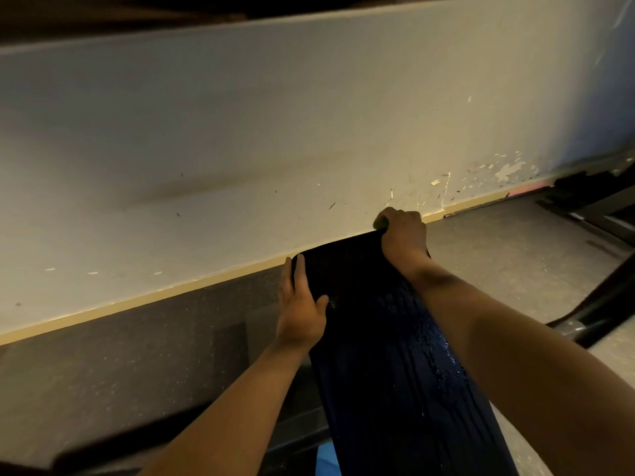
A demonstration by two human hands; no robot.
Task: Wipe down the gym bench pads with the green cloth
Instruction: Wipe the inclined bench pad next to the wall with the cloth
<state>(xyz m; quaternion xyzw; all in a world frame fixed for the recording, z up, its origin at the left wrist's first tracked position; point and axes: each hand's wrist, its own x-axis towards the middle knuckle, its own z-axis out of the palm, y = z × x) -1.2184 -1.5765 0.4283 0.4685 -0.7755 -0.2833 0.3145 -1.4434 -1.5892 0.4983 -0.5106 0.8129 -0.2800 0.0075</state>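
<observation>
Curled fingers of the right hand [403, 235] grip the green cloth [380, 221], barely showing, at the far end of the dark wet bench pad [378, 355]. The left hand [300, 310] rests straight-fingered along the pad's left edge, near the scuffed wall [240, 132]

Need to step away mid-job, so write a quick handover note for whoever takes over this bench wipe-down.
Left hand: open, resting on the left edge of the bench pad, thumb on top.
Right hand: gripping the green cloth at the pad's far end, by the wall; only a bit of cloth shows.
Done: wet streaks along the pad's right side suggest it is partly wiped.
Left: the rest of this pad. No other pads are in view.
</observation>
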